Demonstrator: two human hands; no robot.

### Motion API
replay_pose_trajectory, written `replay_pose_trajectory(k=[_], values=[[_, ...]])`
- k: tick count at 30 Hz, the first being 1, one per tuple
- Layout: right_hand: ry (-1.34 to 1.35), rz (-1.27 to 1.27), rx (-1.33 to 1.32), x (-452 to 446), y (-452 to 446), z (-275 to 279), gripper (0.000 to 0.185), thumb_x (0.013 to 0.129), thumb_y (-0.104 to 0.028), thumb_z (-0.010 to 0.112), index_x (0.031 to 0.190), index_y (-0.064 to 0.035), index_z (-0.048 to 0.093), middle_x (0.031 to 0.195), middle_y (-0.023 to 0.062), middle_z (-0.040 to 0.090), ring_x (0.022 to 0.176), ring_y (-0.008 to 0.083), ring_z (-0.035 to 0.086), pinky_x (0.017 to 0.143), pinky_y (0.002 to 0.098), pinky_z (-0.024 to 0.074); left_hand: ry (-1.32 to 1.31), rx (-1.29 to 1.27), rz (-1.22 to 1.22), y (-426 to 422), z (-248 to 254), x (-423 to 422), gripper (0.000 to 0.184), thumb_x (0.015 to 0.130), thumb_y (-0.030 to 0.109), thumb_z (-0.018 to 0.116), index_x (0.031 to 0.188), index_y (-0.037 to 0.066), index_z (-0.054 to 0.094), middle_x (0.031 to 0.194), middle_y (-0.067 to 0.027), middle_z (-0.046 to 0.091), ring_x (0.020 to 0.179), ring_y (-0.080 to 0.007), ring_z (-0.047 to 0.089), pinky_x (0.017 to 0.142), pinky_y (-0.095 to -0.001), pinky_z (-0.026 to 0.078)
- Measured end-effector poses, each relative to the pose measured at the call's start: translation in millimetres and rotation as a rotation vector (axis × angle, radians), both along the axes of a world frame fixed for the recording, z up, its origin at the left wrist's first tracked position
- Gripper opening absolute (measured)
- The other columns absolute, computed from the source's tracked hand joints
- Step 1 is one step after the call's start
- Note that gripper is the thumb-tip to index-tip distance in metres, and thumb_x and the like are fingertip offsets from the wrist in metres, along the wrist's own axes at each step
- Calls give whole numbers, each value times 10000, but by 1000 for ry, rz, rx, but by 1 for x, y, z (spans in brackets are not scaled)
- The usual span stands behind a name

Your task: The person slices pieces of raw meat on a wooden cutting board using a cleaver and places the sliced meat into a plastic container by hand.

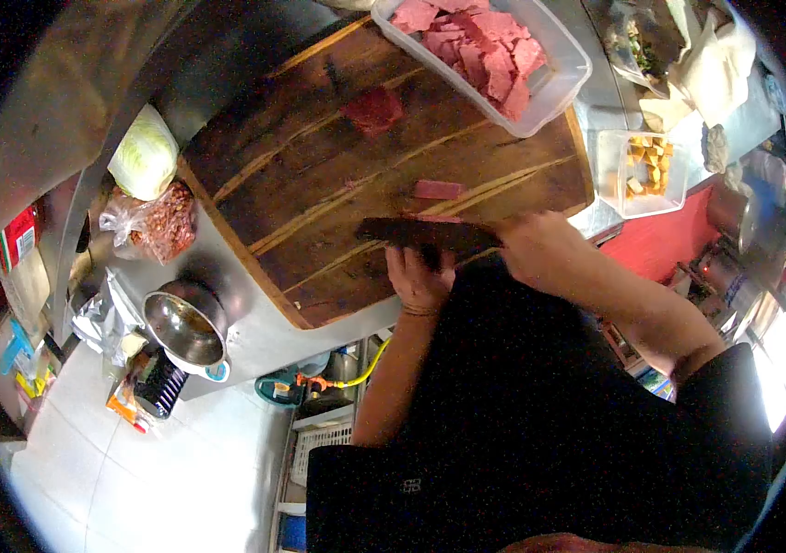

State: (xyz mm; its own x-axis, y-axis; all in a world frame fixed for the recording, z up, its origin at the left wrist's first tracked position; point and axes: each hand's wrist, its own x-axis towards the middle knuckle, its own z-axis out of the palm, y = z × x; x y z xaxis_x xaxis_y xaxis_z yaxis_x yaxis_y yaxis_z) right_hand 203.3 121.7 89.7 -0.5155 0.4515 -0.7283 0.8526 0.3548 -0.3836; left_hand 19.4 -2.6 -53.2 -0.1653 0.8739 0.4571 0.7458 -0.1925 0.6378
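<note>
Right hand [526,241] closed around the handle end of a dark, broad-bladed cleaver [411,232], whose blade lies across the near part of a wooden cutting board [291,212]. Left hand [420,281] set against the near side of the blade, fingers bent; the fingertips are partly hidden, and whether they grasp anything cannot be told. A narrow strip of pink meat [439,217] shows along the blade's far edge. Just beyond it, a flat pink slab [437,190] lies apart on the board, and a darker red chunk [373,111] rests farther off, toward the far side.

Containers: a large translucent plastic tub [554,88] overlaps the board's far right corner and holds a loose heap of flat, pink meat slices [490,51]. To its right, a smaller square tub [607,166] contains orange-yellow cubes [658,161], gathered mostly along one side. Above this, near the upper right, an opened bag holds greenish pieces [646,60], too blurred to identify.

Left of the board, a knotted clear plastic bag [162,221] is filled with small reddish-brown pieces; a pale cabbage [144,155] lies against it. Nearer the person stands a round metal bowl [176,323], its interior shiny and its contents unclear.
</note>
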Motion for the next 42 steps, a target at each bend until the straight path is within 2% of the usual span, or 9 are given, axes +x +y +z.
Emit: replay_pose_trajectory(k=[2,6,11,17,27,33,35,38,42], values=[[113,129,9,-31,17,4,222,891,-203,592,982,-32,699,876,225,711,774,440,699,691,527,586,12,-74,12,1,-2,0,404,827,183,759,1152,-9,617,1127,-242,629,1004,-466,608,848,-501,555],[263,56,223,-63,25,-14,267,907,-238,590,881,-7,720,826,225,728,784,381,744,688,485,616,46,-151,-17,2,3,-5,343,840,142,749,1125,-2,623,1050,-214,637,950,-430,613,808,-478,563],[200,-139,180,-26,33,9,266,953,-284,589,1028,-50,691,801,229,693,766,487,672,718,542,583,-11,-103,35,5,1,2,328,844,113,758,1119,-9,627,1069,-211,636,967,-416,618,797,-456,559],[-13,4,9,14,1,24,387,935,-253,601,1285,-89,609,919,256,706,862,448,696,780,541,581,9,-74,-29,0,-4,-3,531,835,138,757,1289,-60,564,1205,-260,599,1050,-471,592,889,-495,528],[41,-113,22,19,-10,21,418,914,-182,574,1321,-98,615,882,254,706,823,444,701,770,529,588,25,-62,-37,0,-1,-3,634,853,199,723,1387,-68,509,1230,-302,583,1043,-515,588,908,-538,518],[69,48,89,11,-8,0,327,895,-169,585,1181,-31,662,866,242,712,797,445,704,729,529,591,-38,113,-18,-3,-10,-3,513,820,139,749,1268,-38,571,1192,-291,605,1024,-498,603,888,-524,530],[42,44,13,-18,6,6,228,851,-207,609,831,-19,736,801,216,730,742,398,736,684,522,601,-42,-101,-25,-3,-4,-2,418,816,113,757,1175,-26,596,1162,-270,618,1001,-472,610,866,-505,540],[173,-74,176,-49,1,-24,243,849,-226,621,843,-18,747,822,221,736,788,397,744,711,522,603,127,-164,-59,5,1,-4,330,823,101,765,1097,-9,617,1099,-233,630,965,-429,615,828,-475,551],[188,-39,116,-46,30,0,286,873,-262,621,837,-6,744,826,235,730,789,419,735,720,537,599,169,-190,-4,4,-3,-1,307,830,105,776,1081,4,630,1068,-203,628,945,-401,613,797,-451,554]])
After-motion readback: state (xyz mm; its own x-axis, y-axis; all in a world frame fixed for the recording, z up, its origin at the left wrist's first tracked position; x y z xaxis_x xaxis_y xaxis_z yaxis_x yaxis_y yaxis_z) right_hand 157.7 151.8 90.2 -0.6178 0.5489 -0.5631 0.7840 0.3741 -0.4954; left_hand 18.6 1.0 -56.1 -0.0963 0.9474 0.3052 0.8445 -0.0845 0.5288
